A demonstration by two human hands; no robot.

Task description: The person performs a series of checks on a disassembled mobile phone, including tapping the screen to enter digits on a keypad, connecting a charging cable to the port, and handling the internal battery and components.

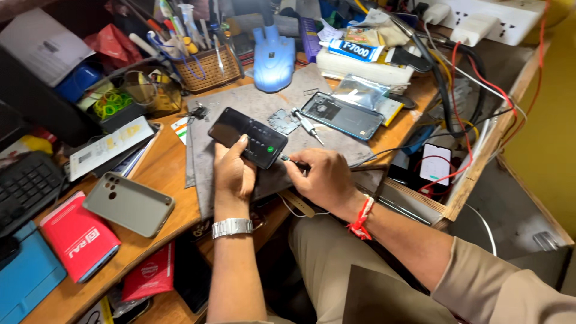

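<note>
Head view, looking down on a cluttered wooden bench [165,174]. Left hand [234,171], steel watch at the wrist, fingers [241,144] curled around a dark phone [248,136] with lit screen, held over a grey work mat [264,102]. Right hand [324,180], red thread at the wrist, just right of the phone, fingers pinched shut on a cable plug [287,159] at the phone's lower end. Beyond the phone on the mat: a small screwdriver [307,125] and an opened phone back [342,115]. Left of the phone: a grey phone case [128,204].

Bare mat [336,144] between screwdriver [307,125] and phone [342,115]
</note>
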